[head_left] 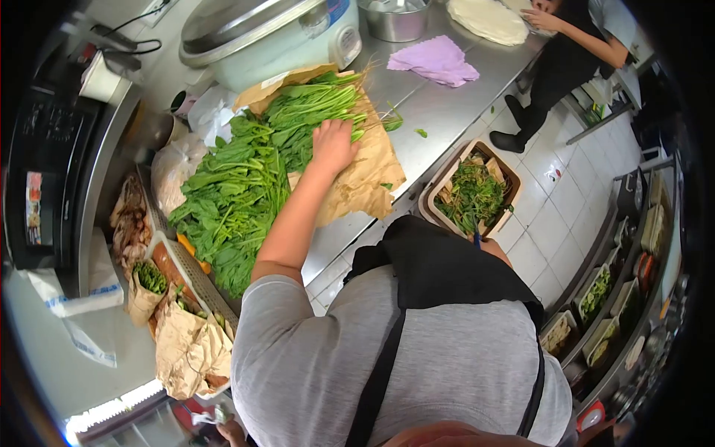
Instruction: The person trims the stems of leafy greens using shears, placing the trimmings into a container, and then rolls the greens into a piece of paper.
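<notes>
A big heap of leafy greens (246, 179) with long stems and thin roots lies on the steel counter, partly on opened brown paper (376, 167). My left hand (334, 147) rests on the stem side of this heap, its fingers curled down around some stems. Below the counter edge, my right hand (494, 250) is partly hidden by the black apron. It is closed on a blue-handled tool (477, 238), whose working end I cannot make out. Right beside that hand stands a tan bin (430, 210) holding cut stems, roots and leaf scraps (477, 186).
A large lidded cooker (261, 45), a metal pot (396, 22) and a purple cloth (433, 61) are along the counter. Another person (570, 59) works at its far end by pale dough (488, 20). Food containers (596, 294) line the right. Paper-wrapped vegetables (190, 343) sit left.
</notes>
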Motion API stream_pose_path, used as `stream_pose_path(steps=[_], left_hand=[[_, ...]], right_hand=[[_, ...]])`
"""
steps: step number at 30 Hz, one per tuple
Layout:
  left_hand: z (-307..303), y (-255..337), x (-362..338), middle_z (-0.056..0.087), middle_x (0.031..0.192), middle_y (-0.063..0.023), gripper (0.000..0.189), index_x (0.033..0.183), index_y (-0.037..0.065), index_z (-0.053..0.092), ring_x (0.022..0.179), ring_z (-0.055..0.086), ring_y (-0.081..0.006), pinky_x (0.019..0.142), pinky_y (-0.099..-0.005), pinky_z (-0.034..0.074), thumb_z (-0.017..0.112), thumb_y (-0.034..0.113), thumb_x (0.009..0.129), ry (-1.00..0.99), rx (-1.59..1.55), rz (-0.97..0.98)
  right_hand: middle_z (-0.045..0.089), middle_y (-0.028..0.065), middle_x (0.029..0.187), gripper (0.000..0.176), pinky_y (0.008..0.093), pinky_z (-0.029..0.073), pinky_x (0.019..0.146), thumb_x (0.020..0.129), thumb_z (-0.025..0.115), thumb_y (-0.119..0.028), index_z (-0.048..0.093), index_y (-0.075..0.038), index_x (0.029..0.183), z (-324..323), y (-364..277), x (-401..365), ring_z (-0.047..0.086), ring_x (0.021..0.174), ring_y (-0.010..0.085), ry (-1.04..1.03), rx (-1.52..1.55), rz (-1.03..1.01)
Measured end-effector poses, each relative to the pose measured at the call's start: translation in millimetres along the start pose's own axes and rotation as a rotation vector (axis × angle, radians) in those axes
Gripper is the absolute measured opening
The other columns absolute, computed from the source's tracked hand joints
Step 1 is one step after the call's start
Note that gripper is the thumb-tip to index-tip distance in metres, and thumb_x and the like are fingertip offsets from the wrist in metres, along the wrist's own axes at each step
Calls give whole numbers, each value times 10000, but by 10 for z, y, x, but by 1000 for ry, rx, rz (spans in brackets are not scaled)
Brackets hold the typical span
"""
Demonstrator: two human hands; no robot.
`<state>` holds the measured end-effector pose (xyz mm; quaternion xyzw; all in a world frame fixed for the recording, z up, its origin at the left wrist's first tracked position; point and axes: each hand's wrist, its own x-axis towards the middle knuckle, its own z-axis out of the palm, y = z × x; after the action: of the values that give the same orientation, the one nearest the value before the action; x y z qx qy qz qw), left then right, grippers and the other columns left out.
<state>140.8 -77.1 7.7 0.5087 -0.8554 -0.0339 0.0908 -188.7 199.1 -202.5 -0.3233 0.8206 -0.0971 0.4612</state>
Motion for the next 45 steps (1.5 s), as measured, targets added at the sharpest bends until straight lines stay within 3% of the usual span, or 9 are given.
stream_pose_path(steps=[5, 8, 13, 18, 23, 26, 32, 42, 45], left_hand=[[224, 81, 92, 468, 1092, -117, 568, 1140, 82, 458, 1019, 415, -276, 848, -398, 332, 641, 298, 648, -103, 31, -233], [185, 119, 43, 450, 1093, -111, 553, 1104, 82, 474, 1007, 407, -279, 850, -406, 326, 650, 296, 625, -54, 95, -247], [177, -19, 82, 474, 1014, -108, 411, 977, 73, 499, 950, 422, -279, 788, -407, 340, 612, 181, 596, 49, 138, 44], [269, -74, 139, 484, 1005, -131, 449, 995, 55, 493, 993, 416, -298, 813, -412, 325, 615, 169, 578, 27, 3, -19], [107, 66, 221, 469, 1047, -153, 509, 1059, 89, 489, 1050, 385, -299, 865, -401, 298, 613, 152, 570, -194, 106, -157], [137, 18, 133, 467, 1053, -136, 464, 1017, 97, 524, 1059, 377, -292, 883, -401, 282, 609, 141, 563, -151, 76, -69], [275, -195, -117, 517, 1008, -118, 381, 959, 108, 553, 1043, 401, -283, 923, -475, 223, 577, 86, 579, 122, -3, 165], [144, -114, -157, 527, 971, -110, 341, 939, 123, 589, 1010, 406, -268, 939, -457, 199, 632, 151, 602, -80, 78, 23], [14, -253, -152, 507, 1022, -103, 347, 913, 141, 607, 1028, 396, -267, 923, -421, 223, 629, 180, 569, 67, -87, 8]], right_hand=[[592, 249, 815, 827, 355, 446, 674, 577, 524, -684, 598, 99, 835, -38, -32, -187, 586, 796, 326, -35, 29, 73], [591, 252, 818, 825, 354, 446, 677, 576, 526, -680, 598, 99, 835, -45, -64, -281, 586, 800, 327, -51, 42, 91], [590, 257, 823, 821, 351, 446, 683, 575, 530, -675, 597, 100, 836, 26, 45, -271, 585, 808, 329, -71, 64, 75], [588, 261, 828, 817, 349, 446, 688, 574, 534, -670, 596, 101, 837, 233, 331, 2, 584, 815, 331, -118, 89, 63], [589, 258, 840, 797, 346, 445, 693, 565, 551, -663, 604, 78, 852, -272, -412, -685, 581, 824, 337, -39, 37, 116], [586, 262, 851, 812, 346, 445, 697, 564, 552, -670, 602, 84, 861, -19, -37, -269, 579, 838, 339, 37, 85, 61], [584, 268, 855, 821, 347, 444, 700, 575, 547, -673, 597, 91, 870, -37, 60, -218, 580, 843, 335, -55, 52, 58], [586, 264, 856, 816, 347, 445, 699, 581, 548, -669, 595, 90, 877, -144, -168, -326, 582, 840, 331, -44, 49, 28], [587, 263, 856, 815, 347, 445, 699, 582, 549, -668, 594, 90, 879, -156, -206, -298, 582, 839, 329, -47, 41, 13]])
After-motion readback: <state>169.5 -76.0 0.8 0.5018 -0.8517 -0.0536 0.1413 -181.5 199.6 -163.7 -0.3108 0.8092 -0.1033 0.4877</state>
